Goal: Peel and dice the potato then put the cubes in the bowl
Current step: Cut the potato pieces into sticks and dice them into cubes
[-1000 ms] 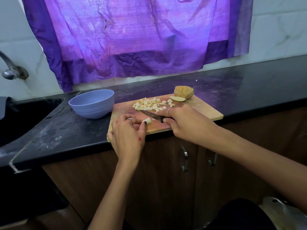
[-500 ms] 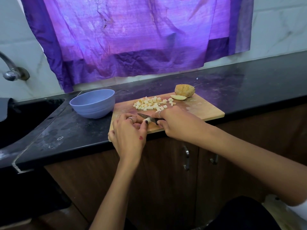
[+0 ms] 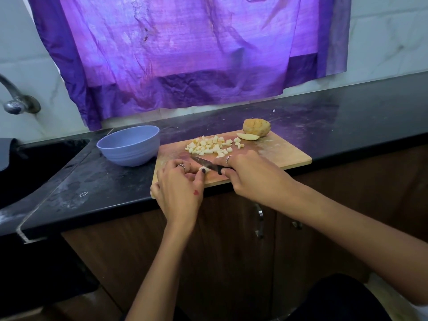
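Observation:
On the wooden cutting board [image 3: 284,151] my left hand [image 3: 179,186] pinches a small pale potato piece [image 3: 206,170] near the board's front edge. My right hand [image 3: 251,176] grips a black-handled knife [image 3: 205,163], whose blade lies across that piece and points left. A heap of several potato cubes [image 3: 212,145] lies at the middle of the board. At its far edge sits an unpeeled potato chunk [image 3: 256,127] with a pale slice [image 3: 247,136] in front. The light blue bowl [image 3: 129,145] stands empty just left of the board.
The board lies on a black stone counter [image 3: 347,121] whose front edge runs just under my hands. A dark sink [image 3: 34,167] and a metal tap [image 3: 16,98] are at the left. A purple cloth [image 3: 185,49] hangs on the wall behind.
The knife blade has shifted left and down onto the piece that my left hand holds. Both hands stay at the board's front edge.

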The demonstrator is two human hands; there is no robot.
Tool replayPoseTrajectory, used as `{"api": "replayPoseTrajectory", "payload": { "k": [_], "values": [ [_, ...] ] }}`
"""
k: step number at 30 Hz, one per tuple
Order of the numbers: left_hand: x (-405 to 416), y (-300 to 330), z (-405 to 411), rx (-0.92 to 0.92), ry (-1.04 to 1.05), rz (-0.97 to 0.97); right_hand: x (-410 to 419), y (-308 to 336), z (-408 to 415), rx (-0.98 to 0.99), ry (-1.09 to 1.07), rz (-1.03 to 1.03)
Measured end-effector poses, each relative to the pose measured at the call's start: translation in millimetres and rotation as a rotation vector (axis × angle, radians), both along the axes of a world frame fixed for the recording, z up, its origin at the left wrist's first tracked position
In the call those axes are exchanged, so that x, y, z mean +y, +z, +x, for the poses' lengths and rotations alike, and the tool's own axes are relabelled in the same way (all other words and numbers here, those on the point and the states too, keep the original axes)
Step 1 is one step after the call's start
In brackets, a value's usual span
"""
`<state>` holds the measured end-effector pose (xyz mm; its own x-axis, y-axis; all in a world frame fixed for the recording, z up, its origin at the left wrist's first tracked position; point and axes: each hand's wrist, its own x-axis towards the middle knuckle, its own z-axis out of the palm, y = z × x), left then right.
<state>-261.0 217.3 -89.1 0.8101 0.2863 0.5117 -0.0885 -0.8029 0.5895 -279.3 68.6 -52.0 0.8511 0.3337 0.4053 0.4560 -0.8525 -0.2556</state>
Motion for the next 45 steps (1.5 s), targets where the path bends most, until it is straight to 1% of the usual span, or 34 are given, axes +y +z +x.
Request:
{"api": "replayPoseTrajectory", "payload": {
  "k": [6,11,17,20,30,36,39,43,45],
  "values": [
    [0,0,0,-0.004,-0.019,-0.002,14,6,12,0.025,-0.035,-0.069],
    [-1,0,-1,-0.011,-0.001,-0.006,11,1,8,0.013,-0.021,-0.106],
    [-3,-1,-3,-0.001,0.023,0.012,0,-2,0,-0.041,-0.056,-0.090],
    [-4,0,-5,-0.007,0.025,0.020,1,-2,-1,-0.060,-0.036,0.001],
    [-6,0,-9,-0.017,0.006,0.015,5,-4,-2,-0.017,0.002,0.026],
    [-7,4,-10,0.007,0.001,0.000,8,-1,-2,0.021,0.011,0.058],
    [-8,7,-10,0.018,-0.004,-0.014,10,0,1,0.008,0.003,0.035],
    [-5,7,-7,0.034,-0.014,-0.046,13,-6,2,0.043,0.002,-0.006],
    [-4,7,-6,0.038,-0.017,-0.042,13,-9,2,0.018,0.003,-0.026]
  ]
}}
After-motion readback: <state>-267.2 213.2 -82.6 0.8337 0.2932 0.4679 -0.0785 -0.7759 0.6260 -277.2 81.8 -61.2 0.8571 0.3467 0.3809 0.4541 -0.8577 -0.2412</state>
